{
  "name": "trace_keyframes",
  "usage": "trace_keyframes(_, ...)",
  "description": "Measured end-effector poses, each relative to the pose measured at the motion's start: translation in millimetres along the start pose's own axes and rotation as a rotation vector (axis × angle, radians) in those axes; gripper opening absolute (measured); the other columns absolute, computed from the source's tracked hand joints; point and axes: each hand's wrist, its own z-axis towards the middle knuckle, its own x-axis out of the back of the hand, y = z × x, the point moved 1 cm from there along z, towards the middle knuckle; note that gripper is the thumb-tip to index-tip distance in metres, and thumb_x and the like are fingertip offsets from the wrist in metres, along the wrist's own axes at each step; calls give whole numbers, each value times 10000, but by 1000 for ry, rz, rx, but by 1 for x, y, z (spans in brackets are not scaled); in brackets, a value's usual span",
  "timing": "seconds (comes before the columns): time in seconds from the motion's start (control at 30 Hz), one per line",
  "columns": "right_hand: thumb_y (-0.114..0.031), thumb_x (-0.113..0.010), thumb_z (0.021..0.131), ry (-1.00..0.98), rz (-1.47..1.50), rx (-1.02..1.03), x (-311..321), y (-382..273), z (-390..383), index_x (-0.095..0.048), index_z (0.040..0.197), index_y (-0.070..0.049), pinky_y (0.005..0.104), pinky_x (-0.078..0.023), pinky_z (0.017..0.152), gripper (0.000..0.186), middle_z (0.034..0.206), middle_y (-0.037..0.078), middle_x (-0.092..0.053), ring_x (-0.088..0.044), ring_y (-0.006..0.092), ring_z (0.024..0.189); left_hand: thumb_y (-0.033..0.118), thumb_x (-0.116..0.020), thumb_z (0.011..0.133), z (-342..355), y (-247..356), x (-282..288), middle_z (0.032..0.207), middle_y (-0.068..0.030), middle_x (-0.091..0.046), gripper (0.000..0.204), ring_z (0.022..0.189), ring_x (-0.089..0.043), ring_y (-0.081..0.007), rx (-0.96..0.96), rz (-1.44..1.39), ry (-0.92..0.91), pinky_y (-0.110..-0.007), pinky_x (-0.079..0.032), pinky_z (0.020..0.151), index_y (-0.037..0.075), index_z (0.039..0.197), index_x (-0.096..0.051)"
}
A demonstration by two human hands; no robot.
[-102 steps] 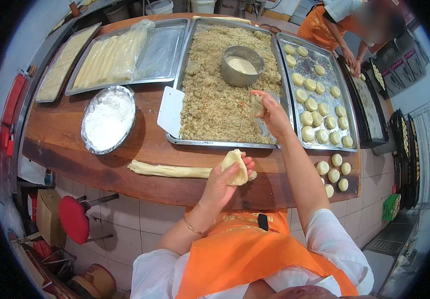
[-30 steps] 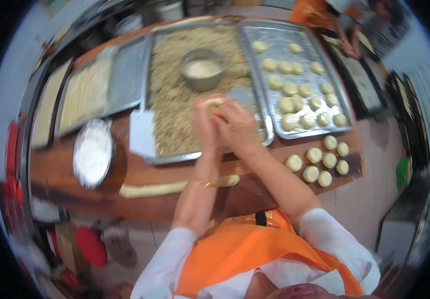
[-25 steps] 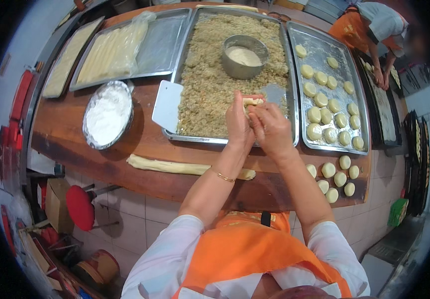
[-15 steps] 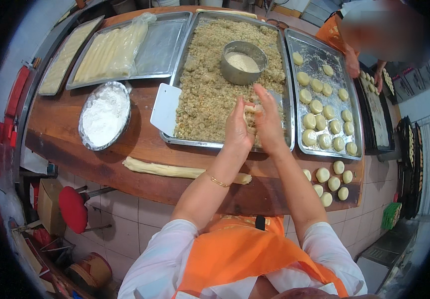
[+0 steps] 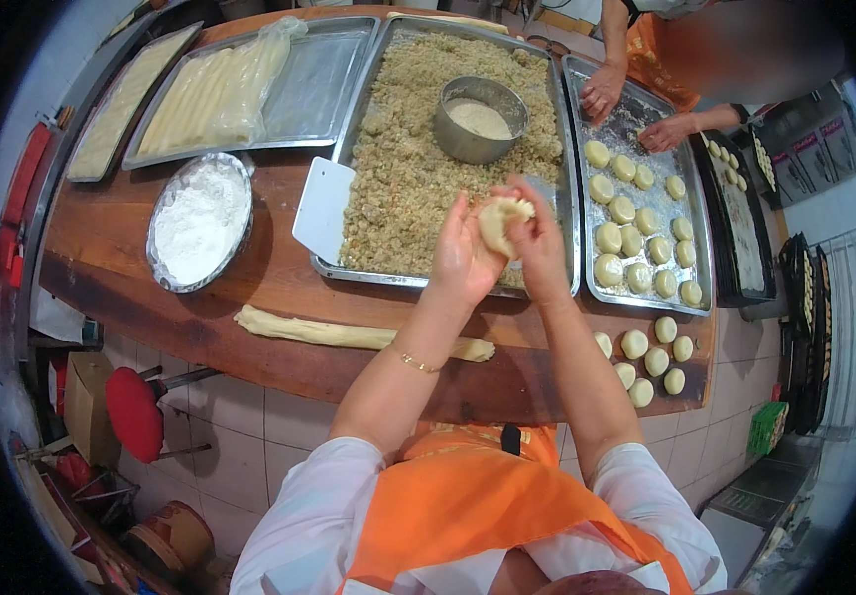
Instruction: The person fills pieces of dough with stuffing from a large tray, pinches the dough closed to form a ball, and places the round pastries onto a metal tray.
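Note:
A small pale piece of dough [image 5: 497, 226], flattened with an uneven edge, is held up between my hands. My left hand [image 5: 462, 260] cups it from the left, while my right hand [image 5: 541, 248] grips its right side with thumb and fingers. Below them, crumbly brown filling [image 5: 398, 203] covers a large metal tray [image 5: 373, 276]. A round metal container [image 5: 478, 149] with pale grains inside sits on that filling. The white scraper [image 5: 323, 210] lies over the tray's left rim. Nearer me, a long dough roll [image 5: 324, 330] lies on the wooden table, partly beneath my left forearm.
Round dough pieces [image 5: 609, 238] stand on a floured tray [image 5: 646, 300] at right, where a co-worker's hands [image 5: 602, 94] reach in. More rounds [image 5: 656, 361] sit by the table's front right. At left are a flour bowl [image 5: 200, 226] and plastic-covered dough strips [image 5: 205, 104].
My hands have parted and turned, bringing the flattened dough into fuller view. The co-worker's hands have moved from the dark trays at right to the far end of the floured tray.

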Motion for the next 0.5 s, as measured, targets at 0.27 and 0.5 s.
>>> trace_keyframes(0.27, -278, -576, 968, -33, -284, 130, -2, 5, -4, -349, 1499, -37, 392, -350, 1125, 626, 1464, 166, -449, -412, 270, 1381, 354, -489, 1012, 11, -3, 30, 1052, -76, -688, 352, 958, -661, -215, -12, -46, 74, -380, -561, 832, 49, 1081, -652)
trace_keyframes(0.5, -130, -604, 926, -99, -161, -161, -4, -7, -15, -413, 1464, -55, 341, -380, 1089, 577, 1371, 120, -536, -506, 211, 1268, 324, -634, 976, 9, -15, 28, 883, -64, -655, 270, 830, -641, -179, -80, 50, 106, -325, -554, 749, 67, 892, -624)
